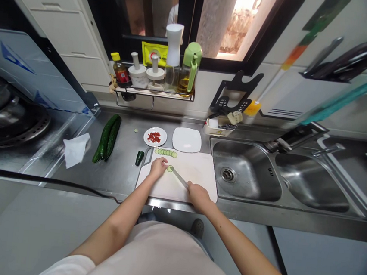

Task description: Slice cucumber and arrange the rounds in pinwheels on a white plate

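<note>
On a white cutting board (199, 173), my right hand (198, 195) is closed round the handle of a knife (179, 178). The blade's tip lies on a single pale green cucumber slice (169, 168). Just left of that slice is my left hand (159, 167), its fingers bent and close together by the slice's edge; whether they pinch it is too small to tell. A row of several cucumber slices (165, 152) overlaps along the board's top left. Beyond the board stand a plate of chopped red pieces (154, 137) and a bare white square plate (186, 140).
Left of the board lie a dark cucumber end (139, 158), whole cucumbers (107, 139) and a white tissue (76, 149). A double sink (247, 171) is at the right. Bottles stand on a wall rack (155, 93); a pot (4, 111) sits far left.
</note>
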### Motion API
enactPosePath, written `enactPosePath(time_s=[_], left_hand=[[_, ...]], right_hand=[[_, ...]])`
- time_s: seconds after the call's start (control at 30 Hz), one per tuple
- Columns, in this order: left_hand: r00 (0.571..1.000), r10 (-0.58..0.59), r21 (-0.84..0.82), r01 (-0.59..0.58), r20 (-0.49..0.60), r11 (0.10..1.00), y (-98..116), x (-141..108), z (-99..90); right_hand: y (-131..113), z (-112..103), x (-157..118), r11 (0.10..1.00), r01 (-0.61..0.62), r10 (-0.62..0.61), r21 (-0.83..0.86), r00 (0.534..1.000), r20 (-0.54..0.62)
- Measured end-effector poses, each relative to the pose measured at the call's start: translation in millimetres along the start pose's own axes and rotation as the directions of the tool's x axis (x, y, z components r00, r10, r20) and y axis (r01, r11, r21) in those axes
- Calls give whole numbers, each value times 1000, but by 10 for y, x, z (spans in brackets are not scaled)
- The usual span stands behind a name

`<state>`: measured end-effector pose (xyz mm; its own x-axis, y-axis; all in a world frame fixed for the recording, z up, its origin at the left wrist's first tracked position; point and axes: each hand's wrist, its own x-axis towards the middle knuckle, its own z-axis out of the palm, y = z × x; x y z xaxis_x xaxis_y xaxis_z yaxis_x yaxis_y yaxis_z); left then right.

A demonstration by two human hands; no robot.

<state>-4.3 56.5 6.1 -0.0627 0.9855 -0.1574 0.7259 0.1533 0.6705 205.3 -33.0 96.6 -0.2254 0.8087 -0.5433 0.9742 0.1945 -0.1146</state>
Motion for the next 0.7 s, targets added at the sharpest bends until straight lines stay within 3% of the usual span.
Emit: enactPosePath(time_s=[0.47,0.7], left_hand=[[1000,-8,6,8,4,1000,22,3,-18],[1000,-3,-18,3,2,1000,26,-15,-24]], right_hand=[[-83,-161,49,999,9,-9,-33,1000,7],[-78,-144,55,1000,3,-3,-23,1000,-17]])
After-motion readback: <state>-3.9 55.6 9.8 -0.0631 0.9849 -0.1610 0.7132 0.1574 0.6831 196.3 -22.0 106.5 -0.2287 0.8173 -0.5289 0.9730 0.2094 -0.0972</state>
